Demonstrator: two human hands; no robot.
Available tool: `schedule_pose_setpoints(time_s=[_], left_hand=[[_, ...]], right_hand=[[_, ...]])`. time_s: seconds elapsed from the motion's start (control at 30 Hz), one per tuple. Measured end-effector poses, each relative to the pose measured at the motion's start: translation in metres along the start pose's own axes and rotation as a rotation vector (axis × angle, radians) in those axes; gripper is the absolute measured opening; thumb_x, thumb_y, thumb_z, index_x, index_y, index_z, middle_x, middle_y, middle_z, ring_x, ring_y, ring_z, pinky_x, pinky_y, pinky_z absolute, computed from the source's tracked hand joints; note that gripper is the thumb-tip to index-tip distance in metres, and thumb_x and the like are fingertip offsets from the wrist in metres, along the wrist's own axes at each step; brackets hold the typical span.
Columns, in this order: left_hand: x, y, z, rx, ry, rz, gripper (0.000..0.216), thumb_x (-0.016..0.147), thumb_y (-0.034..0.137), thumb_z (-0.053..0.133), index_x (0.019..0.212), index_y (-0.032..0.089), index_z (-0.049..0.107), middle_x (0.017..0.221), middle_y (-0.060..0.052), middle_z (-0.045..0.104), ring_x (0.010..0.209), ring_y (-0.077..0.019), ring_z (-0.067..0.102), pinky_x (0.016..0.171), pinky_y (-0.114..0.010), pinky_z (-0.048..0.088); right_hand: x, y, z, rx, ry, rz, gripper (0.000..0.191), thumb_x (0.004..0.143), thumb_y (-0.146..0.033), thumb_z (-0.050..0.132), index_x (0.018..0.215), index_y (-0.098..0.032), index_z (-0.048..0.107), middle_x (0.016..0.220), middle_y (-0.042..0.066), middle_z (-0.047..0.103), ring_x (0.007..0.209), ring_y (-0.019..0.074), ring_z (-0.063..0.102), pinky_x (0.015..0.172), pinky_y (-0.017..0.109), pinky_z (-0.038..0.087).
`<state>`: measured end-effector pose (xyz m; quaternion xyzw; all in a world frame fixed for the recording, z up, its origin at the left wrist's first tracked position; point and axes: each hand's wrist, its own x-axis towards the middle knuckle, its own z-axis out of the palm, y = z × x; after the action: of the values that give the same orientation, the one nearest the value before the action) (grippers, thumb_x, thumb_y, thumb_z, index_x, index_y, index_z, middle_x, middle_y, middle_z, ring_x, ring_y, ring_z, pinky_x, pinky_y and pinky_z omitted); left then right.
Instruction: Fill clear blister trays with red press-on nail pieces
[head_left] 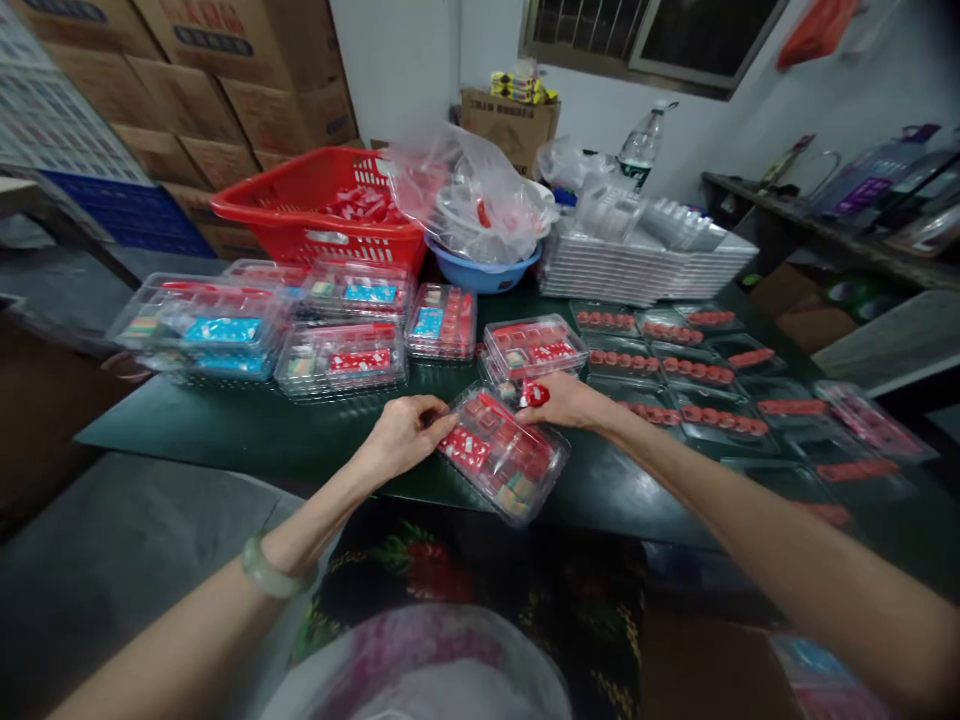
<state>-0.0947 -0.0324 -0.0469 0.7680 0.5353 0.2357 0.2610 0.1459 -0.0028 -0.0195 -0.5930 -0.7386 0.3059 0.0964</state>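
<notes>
A clear plastic box (pixel 504 455) lies tilted at the table's front edge, holding a red dotted packet, red pieces and a pale multicoloured block. My left hand (pixel 405 435) pinches its left edge between thumb and fingers. At its far right side is my right hand (pixel 566 400), fingers closed around a small red-and-white packet (pixel 535 393), with the thumb against the box; the other fingertips are hidden. Just behind stands another filled clear box (pixel 536 345), partly covered by that hand.
Stacked filled boxes (pixel 202 325) stand on the left of the dark green table (pixel 315 425). Behind are a red basket (pixel 322 225), a blue basin (pixel 487 270) and stacked clear trays (pixel 637 260). Open trays with red pieces (pixel 697 370) spread across the right.
</notes>
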Motion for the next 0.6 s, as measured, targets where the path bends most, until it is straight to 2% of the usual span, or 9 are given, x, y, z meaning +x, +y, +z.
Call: schedule_pose_setpoints(time_s=[0.1, 0.17, 0.23, 0.3, 0.4, 0.5, 0.6], left_hand=[[-0.006, 0.005, 0.000, 0.077, 0.146, 0.028, 0.042, 0.074, 0.047, 0.045, 0.097, 0.014, 0.059, 0.088, -0.007, 0.060, 0.071, -0.0168, 0.055, 0.064, -0.028, 0.043], [-0.011, 0.012, -0.003, 0.156, 0.218, 0.162, 0.052, 0.071, 0.049, 0.049, 0.111, 0.016, 0.051, 0.107, -0.011, 0.052, 0.091, -0.0221, 0.051, 0.075, -0.034, 0.041], [-0.015, 0.020, -0.008, 0.236, 0.137, 0.374, 0.066, 0.064, 0.053, 0.056, 0.120, 0.020, 0.044, 0.123, -0.014, 0.040, 0.111, -0.0294, 0.036, 0.084, -0.042, 0.034], [-0.015, 0.026, -0.011, 0.318, -0.050, 0.553, 0.077, 0.058, 0.056, 0.060, 0.123, 0.023, 0.040, 0.131, -0.014, 0.031, 0.120, -0.0349, 0.022, 0.087, -0.049, 0.028], [-0.012, 0.026, -0.007, 0.421, -0.222, 0.664, 0.069, 0.064, 0.052, 0.058, 0.124, 0.024, 0.039, 0.134, -0.014, 0.027, 0.121, -0.0356, 0.019, 0.085, -0.048, 0.028], [-0.010, 0.020, 0.001, 0.465, -0.230, 0.683, 0.058, 0.072, 0.049, 0.050, 0.123, 0.025, 0.040, 0.135, -0.013, 0.028, 0.121, -0.0327, 0.022, 0.084, -0.044, 0.030], [-0.010, 0.016, 0.006, 0.484, -0.192, 0.696, 0.057, 0.073, 0.052, 0.045, 0.124, 0.025, 0.040, 0.134, -0.012, 0.029, 0.122, -0.0316, 0.021, 0.084, -0.043, 0.029]], right_hand=[[-0.020, 0.016, -0.001, 0.024, 0.155, -0.003, 0.024, 0.059, -0.040, 0.061, 0.062, -0.016, 0.058, 0.058, -0.003, 0.052, 0.054, 0.0093, 0.045, 0.049, 0.020, 0.032], [-0.035, 0.028, 0.002, 0.067, 0.185, 0.022, 0.027, 0.061, -0.042, 0.060, 0.066, -0.016, 0.060, 0.058, -0.002, 0.054, 0.055, 0.0099, 0.046, 0.050, 0.021, 0.033], [-0.049, 0.039, 0.008, 0.124, 0.171, 0.033, 0.029, 0.062, -0.043, 0.059, 0.068, -0.015, 0.061, 0.058, -0.002, 0.055, 0.054, 0.0099, 0.047, 0.049, 0.021, 0.034], [-0.058, 0.047, 0.014, 0.197, 0.132, 0.042, 0.027, 0.064, -0.040, 0.058, 0.069, -0.014, 0.062, 0.057, -0.001, 0.056, 0.052, 0.0091, 0.046, 0.048, 0.020, 0.034], [-0.064, 0.050, 0.022, 0.320, 0.078, 0.090, 0.024, 0.067, -0.034, 0.055, 0.074, -0.013, 0.063, 0.057, 0.001, 0.059, 0.044, 0.0066, 0.043, 0.043, 0.019, 0.032], [-0.063, 0.047, 0.023, 0.403, 0.060, 0.143, 0.024, 0.067, -0.033, 0.056, 0.076, -0.011, 0.063, 0.056, 0.002, 0.060, 0.039, 0.0049, 0.040, 0.037, 0.017, 0.029], [-0.062, 0.044, 0.023, 0.467, 0.065, 0.153, 0.023, 0.066, -0.032, 0.057, 0.075, -0.011, 0.062, 0.054, 0.001, 0.059, 0.035, 0.0033, 0.037, 0.034, 0.016, 0.027]])
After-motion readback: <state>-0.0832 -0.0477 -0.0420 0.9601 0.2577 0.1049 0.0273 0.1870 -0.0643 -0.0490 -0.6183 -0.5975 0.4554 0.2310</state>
